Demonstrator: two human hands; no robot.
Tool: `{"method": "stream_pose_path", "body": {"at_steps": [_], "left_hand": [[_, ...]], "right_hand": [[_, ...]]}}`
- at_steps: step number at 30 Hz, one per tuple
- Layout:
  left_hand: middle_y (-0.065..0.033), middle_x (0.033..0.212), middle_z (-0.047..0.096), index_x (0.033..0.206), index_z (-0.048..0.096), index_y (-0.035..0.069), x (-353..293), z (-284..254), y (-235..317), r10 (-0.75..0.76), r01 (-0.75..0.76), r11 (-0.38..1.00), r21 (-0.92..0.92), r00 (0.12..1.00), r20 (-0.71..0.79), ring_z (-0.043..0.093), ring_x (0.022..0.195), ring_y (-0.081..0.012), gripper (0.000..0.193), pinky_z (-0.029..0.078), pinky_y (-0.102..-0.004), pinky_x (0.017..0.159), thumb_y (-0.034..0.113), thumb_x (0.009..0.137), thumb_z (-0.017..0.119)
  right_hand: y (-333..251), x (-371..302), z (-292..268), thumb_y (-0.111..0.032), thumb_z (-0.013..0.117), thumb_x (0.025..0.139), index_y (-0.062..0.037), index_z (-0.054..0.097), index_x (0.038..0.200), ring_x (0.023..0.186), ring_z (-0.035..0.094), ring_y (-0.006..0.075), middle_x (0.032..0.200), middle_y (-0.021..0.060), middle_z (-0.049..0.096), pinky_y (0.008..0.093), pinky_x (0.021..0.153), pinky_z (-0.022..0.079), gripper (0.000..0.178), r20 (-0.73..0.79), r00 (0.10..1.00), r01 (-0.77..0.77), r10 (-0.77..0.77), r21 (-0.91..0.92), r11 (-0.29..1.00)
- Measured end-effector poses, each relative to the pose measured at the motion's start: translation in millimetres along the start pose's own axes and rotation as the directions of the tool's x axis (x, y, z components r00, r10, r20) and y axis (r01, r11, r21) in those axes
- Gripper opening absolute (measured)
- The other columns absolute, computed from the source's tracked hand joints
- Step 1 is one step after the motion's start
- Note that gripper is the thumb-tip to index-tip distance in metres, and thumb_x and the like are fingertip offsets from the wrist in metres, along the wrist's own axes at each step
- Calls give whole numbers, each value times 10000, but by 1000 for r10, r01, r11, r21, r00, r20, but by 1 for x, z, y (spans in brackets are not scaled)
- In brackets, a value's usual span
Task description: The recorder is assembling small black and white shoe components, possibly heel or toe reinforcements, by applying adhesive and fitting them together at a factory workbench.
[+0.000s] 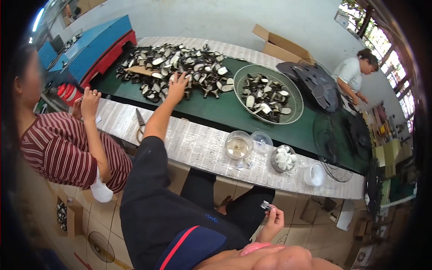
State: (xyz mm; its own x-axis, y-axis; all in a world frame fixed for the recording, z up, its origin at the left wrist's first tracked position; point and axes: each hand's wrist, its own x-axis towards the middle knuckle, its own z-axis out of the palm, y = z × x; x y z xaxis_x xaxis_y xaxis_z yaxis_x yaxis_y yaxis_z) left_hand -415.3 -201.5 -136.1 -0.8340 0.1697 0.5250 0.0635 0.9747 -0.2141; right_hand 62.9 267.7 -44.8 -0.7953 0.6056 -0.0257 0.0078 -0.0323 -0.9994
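My left arm stretches forward over the bench, and my left hand [177,86] rests at the near edge of a heap of small black pieces with white oval faces [198,67]. Its fingers are spread; I see nothing held in them. Down by my lap, my right hand [271,222] pinches a small flat silvery-white piece [265,204] between thumb and fingers. To the right of the heap, a round mesh basket [294,114] holds more of the same black-and-white pieces.
Scissors [140,123] lie on the bench's near edge. Further right are a clear tub of liquid [238,145], a bowl of white pieces [283,158] and a white cup [314,174]. One co-worker [76,148] stands at left, another [351,72] at far right. A blue-and-red machine [99,47] stands back left.
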Motion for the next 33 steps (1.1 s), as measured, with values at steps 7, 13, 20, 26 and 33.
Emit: {"method": "stream_pose_path", "body": {"at_steps": [7,13,20,26,33], "left_hand": [[-94,1207,526,1269,498,206,-6,-15,-4,-40,42,999,-14,992,119,516,1113,-327,467,476,-446,802,70,830,579],[-67,926,637,990,600,139,-4,-14,-17,-39,41,997,-64,999,23,613,926,-299,143,480,-454,757,163,850,586],[-86,976,618,1002,622,84,3,-25,24,-10,20,977,-214,999,51,586,1000,-287,312,473,-445,787,282,782,723],[-134,1229,499,1141,621,77,-13,-9,45,-57,51,998,30,965,257,463,1181,-326,462,273,-579,1060,351,783,719],[-129,1251,511,1073,675,98,4,-14,56,-199,185,980,74,932,303,431,1234,-320,247,255,-551,1077,204,862,603]], "right_hand": [[-10,-7,18,-87,573,944,26,617,912,732,528,92,930,87,676,225,699,433,125,-45,999,0,6,133,991],[-7,-6,13,-99,563,948,20,618,900,734,532,87,907,82,668,226,695,436,140,-27,998,53,-50,120,991],[14,4,-3,-100,552,956,15,610,903,722,525,82,888,75,659,228,676,430,140,-18,1000,-7,10,173,985],[4,15,7,-107,547,964,11,608,911,718,522,79,884,68,655,224,672,428,144,47,998,-43,31,284,958],[-1,14,2,-110,554,959,12,609,900,720,523,77,877,64,654,217,670,430,146,-20,1000,1,4,258,966]]}}
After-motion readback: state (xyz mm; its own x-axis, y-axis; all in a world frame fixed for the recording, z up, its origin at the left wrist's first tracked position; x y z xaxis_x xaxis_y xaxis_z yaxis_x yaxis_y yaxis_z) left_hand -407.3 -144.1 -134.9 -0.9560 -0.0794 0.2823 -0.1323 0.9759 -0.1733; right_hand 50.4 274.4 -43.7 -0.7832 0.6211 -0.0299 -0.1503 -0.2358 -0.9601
